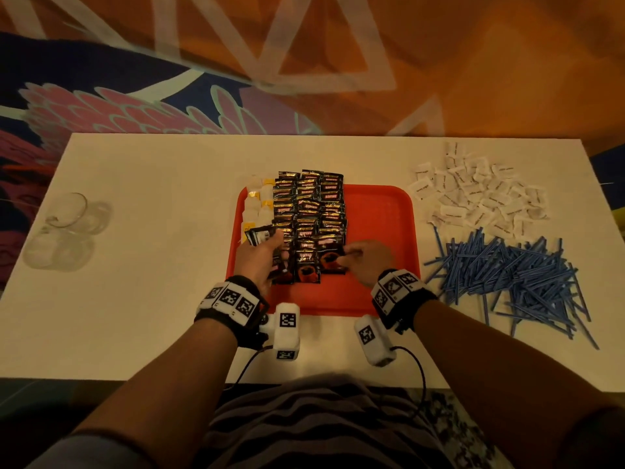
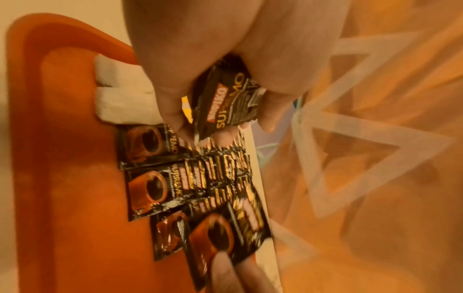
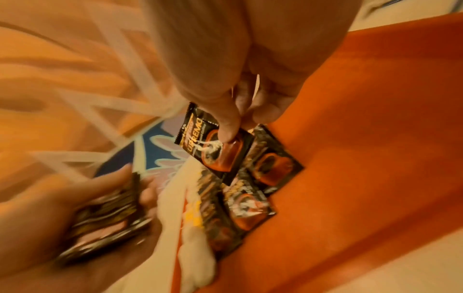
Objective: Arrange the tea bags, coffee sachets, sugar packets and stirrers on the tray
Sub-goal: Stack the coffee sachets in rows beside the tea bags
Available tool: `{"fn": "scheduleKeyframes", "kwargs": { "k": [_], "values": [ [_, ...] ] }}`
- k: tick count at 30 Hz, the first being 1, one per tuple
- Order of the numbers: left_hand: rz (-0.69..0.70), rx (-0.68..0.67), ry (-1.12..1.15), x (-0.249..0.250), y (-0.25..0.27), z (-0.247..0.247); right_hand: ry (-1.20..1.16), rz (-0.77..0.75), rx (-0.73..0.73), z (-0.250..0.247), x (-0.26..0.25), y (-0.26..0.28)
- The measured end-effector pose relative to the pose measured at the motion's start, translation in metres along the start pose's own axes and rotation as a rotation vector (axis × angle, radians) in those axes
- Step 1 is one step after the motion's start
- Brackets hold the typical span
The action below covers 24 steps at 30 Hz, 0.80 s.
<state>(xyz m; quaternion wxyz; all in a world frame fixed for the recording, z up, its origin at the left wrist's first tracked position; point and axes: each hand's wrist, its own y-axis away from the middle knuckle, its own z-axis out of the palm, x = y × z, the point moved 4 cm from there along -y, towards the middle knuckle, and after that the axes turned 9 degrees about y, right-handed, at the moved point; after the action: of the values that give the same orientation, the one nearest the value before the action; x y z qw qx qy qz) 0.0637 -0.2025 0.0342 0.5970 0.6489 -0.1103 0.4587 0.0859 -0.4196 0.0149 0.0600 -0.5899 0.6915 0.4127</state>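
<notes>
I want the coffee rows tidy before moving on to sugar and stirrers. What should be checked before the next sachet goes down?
1. Right hand pinches one coffee sachet at the near end of the right column: ok.
2. Left hand holds a spare stack of sachets ready to feed: ok.
3. Coffee rows on the tray are straight: not ok, several overlap and sit askew.
4. Bare tray floor remains on the right for other items: ok.
5. Tea bags are lined along the tray's left edge: ok.
6. Sugar packets and stirrers are on the tray: not ok, both lie on the table.
</notes>
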Motion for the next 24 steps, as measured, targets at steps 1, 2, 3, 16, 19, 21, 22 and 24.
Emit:
{"fn": "scheduleKeyframes", "kwargs": {
  "k": [1, 2, 3, 16, 19, 21, 22, 24],
  "values": [
    [-0.039, 0.01, 0.014, -0.004, -0.002, -0.006, 0.034, 0.031, -0.006, 0.002, 0.011, -0.004],
    [-0.074, 0.014, 0.044, -0.008, -0.003, -0.012, 0.065, 0.062, -0.013, 0.005, 0.021, -0.007],
    [-0.101, 0.01, 0.083, -0.011, -0.003, -0.016, 0.094, 0.087, -0.018, 0.008, 0.028, -0.009],
    [-0.126, -0.036, 0.125, -0.035, 0.001, -0.039, -0.029, 0.232, -0.033, 0.037, 0.039, -0.017],
    [-0.123, -0.046, 0.117, -0.038, 0.0, -0.044, -0.047, 0.249, -0.039, 0.039, 0.04, -0.018],
    [-0.125, -0.047, 0.121, -0.039, 0.0, -0.046, -0.066, 0.254, -0.039, 0.041, 0.04, -0.019],
    [-0.125, -0.046, 0.122, -0.04, -0.001, -0.047, -0.066, 0.256, -0.041, 0.041, 0.04, -0.019],
    [-0.124, -0.054, 0.11, -0.04, -0.001, -0.047, -0.054, 0.252, -0.048, 0.042, 0.039, -0.018]
  ]
}}
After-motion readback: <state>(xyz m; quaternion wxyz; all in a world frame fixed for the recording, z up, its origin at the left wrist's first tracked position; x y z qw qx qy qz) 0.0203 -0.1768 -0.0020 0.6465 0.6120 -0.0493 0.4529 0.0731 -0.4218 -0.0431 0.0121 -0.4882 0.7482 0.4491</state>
